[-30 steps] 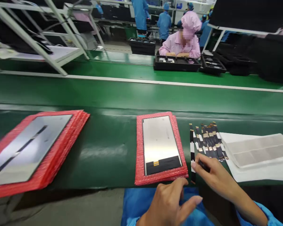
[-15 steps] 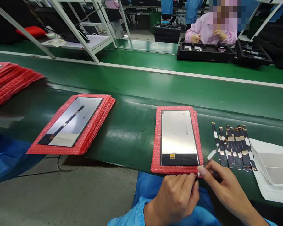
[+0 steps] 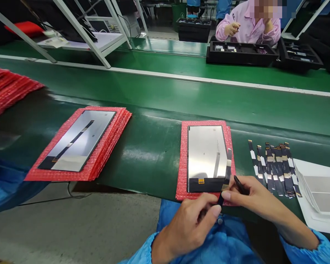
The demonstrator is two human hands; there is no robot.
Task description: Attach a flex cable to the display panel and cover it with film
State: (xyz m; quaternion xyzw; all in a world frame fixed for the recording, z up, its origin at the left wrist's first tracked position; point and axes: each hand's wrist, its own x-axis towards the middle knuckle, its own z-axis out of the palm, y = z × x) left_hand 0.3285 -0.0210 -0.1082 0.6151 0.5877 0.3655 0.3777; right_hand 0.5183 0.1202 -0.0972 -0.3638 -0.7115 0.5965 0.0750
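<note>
A thin black flex cable (image 3: 228,168) with gold-coloured and pale patches stands between my hands, over the lower right corner of a display panel (image 3: 205,152). Its lower end is pinched in the fingers of my left hand (image 3: 188,223). My right hand (image 3: 251,192) grips the cable a little higher, between thumb and fingertip, and also keeps a black stick-like tool (image 3: 239,185) tucked in its fingers. The panel lies silver back up on red bubble-wrap sheets (image 3: 183,165). An orange connector patch (image 3: 201,181) sits on its black lower strip.
More flex cables (image 3: 275,168) lie in a row at right, beside white sheets (image 3: 309,220). Left of centre, another panel (image 3: 79,139) with a cable rests on a red bubble-wrap stack (image 3: 110,146). Across the green bench (image 3: 159,88), a person in pink sits behind black trays (image 3: 242,55).
The flex cable has swung from leaning right to nearly upright before the panel's corner. My hands have shifted slightly left, the left one lower. The person opposite has raised a hand holding a thin tool.
</note>
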